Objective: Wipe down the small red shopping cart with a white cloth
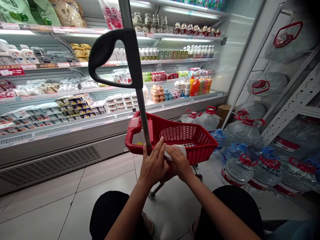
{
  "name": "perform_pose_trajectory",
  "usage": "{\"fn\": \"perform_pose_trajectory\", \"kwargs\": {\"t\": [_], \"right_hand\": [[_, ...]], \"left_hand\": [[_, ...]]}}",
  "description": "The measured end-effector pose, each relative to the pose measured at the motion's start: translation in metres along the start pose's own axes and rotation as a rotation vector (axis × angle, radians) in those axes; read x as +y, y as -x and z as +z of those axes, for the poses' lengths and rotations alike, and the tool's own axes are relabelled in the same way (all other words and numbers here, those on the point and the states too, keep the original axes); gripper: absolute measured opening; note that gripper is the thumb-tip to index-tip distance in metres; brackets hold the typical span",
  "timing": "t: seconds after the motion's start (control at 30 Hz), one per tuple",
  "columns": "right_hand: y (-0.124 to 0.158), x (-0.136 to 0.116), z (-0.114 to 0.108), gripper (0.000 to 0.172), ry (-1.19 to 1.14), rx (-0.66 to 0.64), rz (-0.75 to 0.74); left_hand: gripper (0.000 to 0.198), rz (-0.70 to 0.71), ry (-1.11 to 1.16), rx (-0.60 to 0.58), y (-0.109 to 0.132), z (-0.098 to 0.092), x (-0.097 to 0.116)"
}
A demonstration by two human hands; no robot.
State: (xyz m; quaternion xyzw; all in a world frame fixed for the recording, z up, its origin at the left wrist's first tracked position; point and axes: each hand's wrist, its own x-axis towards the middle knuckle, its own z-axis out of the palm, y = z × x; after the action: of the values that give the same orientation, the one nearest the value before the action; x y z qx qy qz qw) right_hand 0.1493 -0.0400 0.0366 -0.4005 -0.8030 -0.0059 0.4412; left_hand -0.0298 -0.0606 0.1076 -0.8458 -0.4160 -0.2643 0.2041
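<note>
A small red plastic shopping cart [200, 133] with a mesh basket stands in front of me. From its handle end a grey metal pole rises to a black looped grip [137, 60]. My left hand [153, 165] rests on the near side of the cart by the foot of the pole, its fingers stretched out. Beside it, my right hand [180, 164] presses a folded white cloth or tissue [182, 150] against the cart's near rim. The fingers lie over the cloth and hide part of it. My palms cannot be seen.
An open refrigerated display case [110, 130] with packaged goods runs along the far side. Several large water bottles [236, 170] with red handles stand on the floor at right, beside a white metal rack [285, 110]. My knees flank the cart's near side above the tiled floor [50, 200].
</note>
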Motion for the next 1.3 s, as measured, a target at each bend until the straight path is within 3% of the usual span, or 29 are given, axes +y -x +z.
{"fn": "perform_pose_trajectory", "kwargs": {"t": [0.2, 0.3, 0.4, 0.6, 0.67, 0.73, 0.8, 0.93, 1.03, 1.1, 1.17, 1.23, 1.3], "right_hand": [[0.066, 0.092, -0.044, 0.074, 0.234, 0.026, 0.185], [0.082, 0.118, -0.062, 0.071, 0.29, 0.05, 0.284], [0.076, 0.105, -0.053, 0.074, 0.311, 0.106, 0.31], [0.022, 0.003, 0.008, 0.076, 0.147, 0.051, 0.113], [0.012, -0.014, 0.017, 0.074, 0.116, 0.048, 0.073], [0.016, -0.007, 0.014, 0.074, 0.135, 0.031, 0.043], [0.033, 0.021, 0.001, 0.076, 0.2, 0.01, 0.047], [0.083, 0.097, -0.048, 0.078, 0.375, 0.017, 0.203], [0.104, 0.134, -0.085, 0.069, 0.335, 0.047, 0.332], [0.103, 0.14, -0.097, 0.054, 0.213, 0.204, 0.494], [0.092, 0.133, -0.092, 0.049, 0.114, 0.412, 0.663], [0.076, 0.115, -0.071, 0.061, 0.076, 0.545, 0.743], [0.057, 0.089, -0.041, 0.067, 0.059, 0.551, 0.71]], "left_hand": [[0.069, -0.022, -0.124, -0.017, 0.008, 0.023, 0.006], [0.073, -0.034, -0.157, -0.028, 0.011, 0.027, 0.01], [0.072, -0.024, -0.169, -0.044, 0.01, 0.028, 0.015], [0.068, -0.041, -0.188, -0.055, 0.006, 0.031, 0.023], [0.068, -0.048, -0.193, -0.046, 0.007, 0.031, 0.023], [0.072, -0.057, -0.189, -0.04, 0.008, 0.03, 0.021], [0.08, -0.061, -0.18, -0.038, 0.009, 0.03, 0.018], [0.087, -0.048, -0.171, -0.024, 0.012, 0.031, 0.014], [0.087, -0.047, -0.173, -0.006, 0.014, 0.034, 0.015], [0.086, -0.05, -0.171, -0.006, 0.015, 0.035, 0.017], [0.085, -0.052, -0.162, -0.014, 0.015, 0.036, 0.02], [0.085, -0.055, -0.149, -0.024, 0.014, 0.036, 0.022], [0.085, -0.054, -0.144, -0.033, 0.013, 0.036, 0.024]]}}
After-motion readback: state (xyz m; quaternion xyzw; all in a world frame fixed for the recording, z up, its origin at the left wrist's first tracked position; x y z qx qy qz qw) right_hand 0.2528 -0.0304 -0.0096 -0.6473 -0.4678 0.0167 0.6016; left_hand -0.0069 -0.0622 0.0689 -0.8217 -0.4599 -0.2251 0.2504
